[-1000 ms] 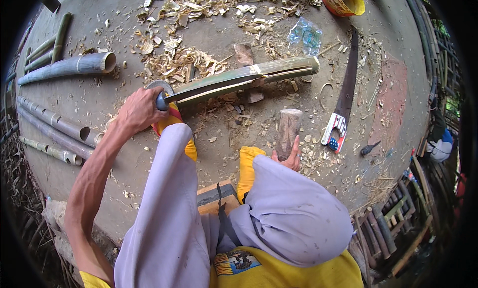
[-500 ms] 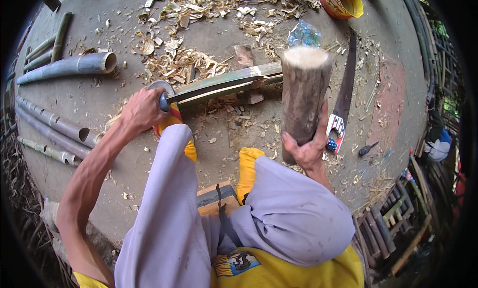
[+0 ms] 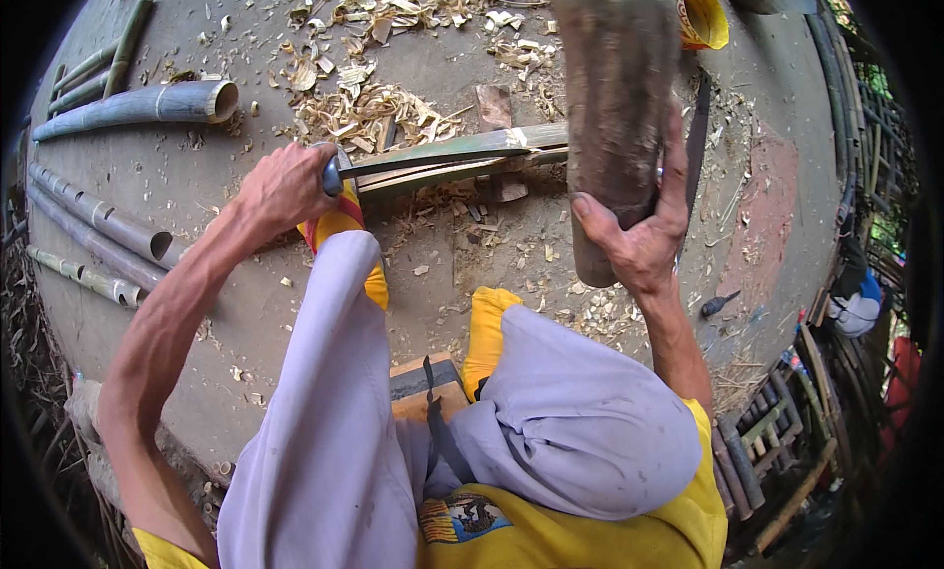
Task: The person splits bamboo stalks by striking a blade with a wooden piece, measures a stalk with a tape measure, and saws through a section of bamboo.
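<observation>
My left hand is closed around the handle of a large knife. The dark blade lies lengthwise in a split in a green bamboo pole, between the parted halves. My right hand grips the lower part of a short, thick wooden log with bark on its side. The log is held up, nearly upright, over the right end of the pole and hides that end. My fingers wrap its right side, with the thumb across the front.
Wood shavings lie beyond the bamboo. Blue-grey bamboo lengths and notched ones lie at the left. Right of the log are a partly hidden saw and a small dark tool. A yellow-red container stands far right.
My right hand has lifted the log upward and away from my knees. My left hand stays on the knife handle, shifted only slightly; the blade is still in the bamboo.
</observation>
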`<action>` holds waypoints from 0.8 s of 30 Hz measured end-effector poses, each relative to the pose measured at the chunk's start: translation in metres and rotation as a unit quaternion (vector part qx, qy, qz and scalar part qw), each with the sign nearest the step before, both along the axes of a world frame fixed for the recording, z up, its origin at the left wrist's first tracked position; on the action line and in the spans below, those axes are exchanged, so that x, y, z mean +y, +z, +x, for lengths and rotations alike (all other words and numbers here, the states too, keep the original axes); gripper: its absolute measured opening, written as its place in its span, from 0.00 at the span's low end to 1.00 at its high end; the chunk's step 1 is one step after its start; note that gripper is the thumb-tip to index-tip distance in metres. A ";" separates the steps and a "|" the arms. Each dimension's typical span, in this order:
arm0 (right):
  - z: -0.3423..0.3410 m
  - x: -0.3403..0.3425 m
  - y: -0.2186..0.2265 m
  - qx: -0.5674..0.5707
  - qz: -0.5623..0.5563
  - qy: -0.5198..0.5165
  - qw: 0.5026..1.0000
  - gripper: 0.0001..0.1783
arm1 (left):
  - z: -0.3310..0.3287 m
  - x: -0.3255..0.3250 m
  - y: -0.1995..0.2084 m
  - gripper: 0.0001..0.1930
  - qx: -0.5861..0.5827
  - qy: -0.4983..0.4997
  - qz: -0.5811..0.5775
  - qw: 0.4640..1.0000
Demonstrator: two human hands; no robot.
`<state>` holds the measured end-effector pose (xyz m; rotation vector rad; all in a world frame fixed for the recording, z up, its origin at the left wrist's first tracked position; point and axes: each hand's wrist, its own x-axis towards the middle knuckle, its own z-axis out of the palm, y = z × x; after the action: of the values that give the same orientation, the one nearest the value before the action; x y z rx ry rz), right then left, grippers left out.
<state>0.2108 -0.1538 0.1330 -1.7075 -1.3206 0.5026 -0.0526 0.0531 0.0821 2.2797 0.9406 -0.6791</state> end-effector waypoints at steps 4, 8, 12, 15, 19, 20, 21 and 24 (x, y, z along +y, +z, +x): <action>-0.003 -0.013 -0.023 -0.049 0.031 -0.016 0.998 0.56 | -0.002 0.001 -0.006 0.12 -0.004 0.003 -0.019 1.000; 0.002 -0.016 -0.053 -0.053 -0.271 0.052 0.960 0.49 | -0.006 -0.003 -0.013 0.11 -0.026 -0.004 -0.015 1.000; 0.002 -0.006 -0.027 0.050 -0.224 0.016 0.973 0.50 | -0.007 -0.005 -0.013 0.12 -0.022 -0.009 -0.001 1.000; -0.005 -0.005 -0.013 0.057 -0.057 -0.018 0.997 0.53 | -0.003 -0.005 -0.003 0.13 -0.002 -0.019 0.019 1.000; -0.001 -0.005 -0.007 -0.028 0.025 -0.008 0.999 0.55 | -0.002 -0.006 0.002 0.13 0.022 -0.031 0.047 0.998; -0.002 -0.008 -0.010 -0.030 0.023 -0.024 0.999 0.54 | 0.000 -0.006 0.000 0.13 0.020 -0.032 0.047 0.998; -0.003 -0.013 -0.017 -0.014 0.007 -0.022 1.000 0.54 | 0.000 -0.006 0.000 0.13 0.010 -0.036 0.052 0.998; -0.009 -0.026 -0.054 -0.046 -0.052 0.005 0.998 0.52 | -0.003 -0.006 -0.004 0.13 -0.005 -0.038 0.051 0.998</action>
<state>0.2015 -0.1793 0.0791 -1.8288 -1.3904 0.5120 -0.0553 0.0470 0.0786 2.4176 0.9057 -0.6641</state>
